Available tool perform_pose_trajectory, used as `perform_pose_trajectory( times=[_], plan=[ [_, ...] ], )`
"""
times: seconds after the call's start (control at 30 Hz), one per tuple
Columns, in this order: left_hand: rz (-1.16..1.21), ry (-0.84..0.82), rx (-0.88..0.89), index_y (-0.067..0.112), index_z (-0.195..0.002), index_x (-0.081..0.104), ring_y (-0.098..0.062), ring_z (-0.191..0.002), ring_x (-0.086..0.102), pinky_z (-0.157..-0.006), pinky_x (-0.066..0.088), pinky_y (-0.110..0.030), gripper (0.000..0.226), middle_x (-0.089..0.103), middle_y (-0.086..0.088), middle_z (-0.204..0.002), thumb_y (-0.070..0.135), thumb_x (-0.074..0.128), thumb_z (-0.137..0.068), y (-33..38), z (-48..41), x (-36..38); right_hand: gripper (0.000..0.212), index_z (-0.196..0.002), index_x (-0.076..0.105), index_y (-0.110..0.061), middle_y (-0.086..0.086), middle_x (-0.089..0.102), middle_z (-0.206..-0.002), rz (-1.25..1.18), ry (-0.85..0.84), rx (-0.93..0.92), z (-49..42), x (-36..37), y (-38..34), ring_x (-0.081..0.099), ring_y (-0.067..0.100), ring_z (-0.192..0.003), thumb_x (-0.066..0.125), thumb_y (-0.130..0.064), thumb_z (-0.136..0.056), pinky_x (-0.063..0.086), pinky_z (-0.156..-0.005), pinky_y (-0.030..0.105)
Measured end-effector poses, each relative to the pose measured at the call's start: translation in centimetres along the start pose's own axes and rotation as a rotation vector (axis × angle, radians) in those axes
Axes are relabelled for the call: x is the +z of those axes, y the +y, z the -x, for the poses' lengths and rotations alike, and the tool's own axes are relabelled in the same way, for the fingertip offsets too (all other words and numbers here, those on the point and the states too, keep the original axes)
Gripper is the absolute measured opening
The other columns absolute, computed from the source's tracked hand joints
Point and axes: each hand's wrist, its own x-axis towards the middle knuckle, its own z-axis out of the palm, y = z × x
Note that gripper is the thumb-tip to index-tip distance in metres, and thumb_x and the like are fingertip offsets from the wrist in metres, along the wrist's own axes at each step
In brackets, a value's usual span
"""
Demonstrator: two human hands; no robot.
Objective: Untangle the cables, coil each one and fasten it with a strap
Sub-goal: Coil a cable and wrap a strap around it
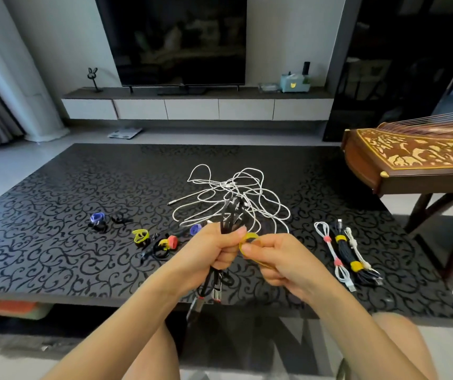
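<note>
My left hand [214,250] grips a folded black cable bundle [231,215] upright above the table's near edge; its plugs hang below my fist. My right hand [277,260] pinches a yellow strap [250,239] that loops right beside the bundle. Behind my hands a tangle of white cable [236,193] lies spread on the black patterned table [55,215]. Three coiled, strapped cables [343,253] lie side by side at the right.
Loose straps lie left of my hands: purple [97,217], black [121,218], yellow [141,236], red [172,241] and another purple [195,229]. A wooden zither [412,157] stands at the right. A TV [176,39] and low cabinet are behind.
</note>
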Motion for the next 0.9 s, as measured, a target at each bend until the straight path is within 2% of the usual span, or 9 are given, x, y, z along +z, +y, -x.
perform_pose_trajectory(
  times=[0.1, 0.17, 0.23, 0.3, 0.43, 0.57, 0.63, 0.77, 0.9],
  plan=[
    [-0.105, 0.034, 0.068, 0.021, -0.065, 0.044, -0.005, -0.046, 0.017, -0.042, 0.014, -0.016, 0.031, 0.024, 0.008, -0.053, 0.027, 0.058, -0.092, 0.2, 0.4, 0.6, 0.033, -0.057, 0.051, -0.016, -0.006, 0.023, -0.048, 0.05, 0.047, 0.034, 0.8, -0.7, -0.5, 0.016, 0.006, -0.037, 0.063, -0.014, -0.088, 0.01, -0.039, 0.018],
    [-0.111, 0.034, 0.078, 0.02, -0.074, 0.053, -0.006, -0.048, 0.017, -0.043, 0.013, -0.016, 0.029, 0.024, 0.008, -0.057, 0.046, 0.056, -0.086, 0.7, 0.7, 0.9, 0.041, -0.052, 0.042, -0.018, -0.004, 0.021, -0.047, -0.005, 0.215, 0.01, 1.0, -1.9, -0.9, 0.015, 0.007, -0.036, 0.066, -0.013, -0.085, 0.008, -0.041, 0.017],
    [-0.05, 0.001, 0.008, 0.013, -0.088, 0.058, -0.005, -0.049, 0.014, -0.043, 0.01, -0.017, 0.054, 0.023, 0.007, -0.057, 0.063, 0.037, -0.09, 1.1, 0.7, 1.1, 0.048, -0.05, 0.034, -0.018, -0.001, 0.019, -0.049, -0.062, 0.448, -0.05, 0.5, -3.5, -1.3, 0.013, 0.01, -0.038, 0.067, -0.011, -0.084, 0.009, -0.041, 0.016],
    [-0.015, -0.042, -0.032, 0.008, -0.089, 0.062, -0.005, -0.048, 0.013, -0.044, 0.009, -0.019, 0.072, 0.021, 0.007, -0.054, 0.058, 0.012, -0.095, 1.4, 0.6, 1.6, 0.051, -0.051, 0.028, -0.019, 0.001, 0.017, -0.051, -0.043, 0.581, -0.09, -0.2, -4.1, -1.6, 0.012, 0.013, -0.042, 0.068, -0.01, -0.082, 0.009, -0.042, 0.018],
    [0.039, -0.068, -0.082, 0.007, -0.069, 0.064, -0.007, -0.044, 0.013, -0.042, 0.008, -0.021, 0.065, 0.019, 0.008, -0.048, 0.04, 0.017, -0.099, 1.8, 0.7, 3.5, 0.048, -0.051, 0.029, -0.017, -0.004, 0.018, -0.044, -0.006, 0.469, -0.087, -1.4, -2.3, -2.1, 0.012, 0.01, -0.038, 0.064, -0.002, -0.079, 0.01, -0.041, 0.016],
    [-0.013, 0.023, -0.08, 0.017, -0.066, 0.045, -0.009, -0.047, 0.012, -0.045, 0.006, -0.024, 0.045, 0.02, 0.006, -0.05, 0.043, 0.03, -0.1, 2.0, 0.7, 4.2, 0.023, -0.064, 0.044, -0.009, -0.002, 0.022, -0.044, -0.083, 0.313, -0.049, -1.4, -1.4, -2.4, 0.014, 0.008, -0.035, 0.05, 0.003, -0.083, 0.009, -0.041, 0.015],
    [-0.039, 0.092, -0.045, 0.019, -0.072, 0.038, -0.008, -0.046, 0.015, -0.045, 0.008, -0.024, 0.037, 0.024, 0.007, -0.051, 0.043, 0.036, -0.099, 1.9, 0.7, 4.1, 0.029, -0.062, 0.041, -0.01, -0.006, 0.023, -0.041, -0.164, 0.282, -0.034, -1.2, -1.2, -2.3, 0.016, 0.006, -0.033, 0.049, 0.001, -0.088, 0.011, -0.039, 0.014],
    [-0.056, 0.263, 0.041, 0.019, -0.085, 0.048, -0.005, -0.043, 0.022, -0.039, 0.014, -0.017, 0.017, 0.031, 0.009, -0.053, 0.03, 0.047, -0.098, 1.9, 0.4, 4.2, 0.037, -0.058, 0.038, -0.012, -0.007, 0.024, -0.041, -0.241, 0.267, -0.041, -0.7, -0.7, -2.1, 0.018, 0.005, -0.032, 0.049, 0.0, -0.091, 0.011, -0.037, 0.016],
    [0.009, 0.465, 0.169, 0.015, -0.077, 0.053, -0.002, -0.038, 0.028, -0.035, 0.02, -0.013, 0.021, 0.039, 0.01, -0.05, 0.019, 0.049, -0.097, 1.8, -0.1, 4.9, 0.026, -0.066, 0.052, -0.007, -0.003, 0.03, -0.046, -0.261, 0.252, -0.071, -0.1, 0.0, -1.7, 0.025, 0.007, -0.035, 0.052, -0.002, -0.091, 0.017, -0.036, 0.018]
  ],
)
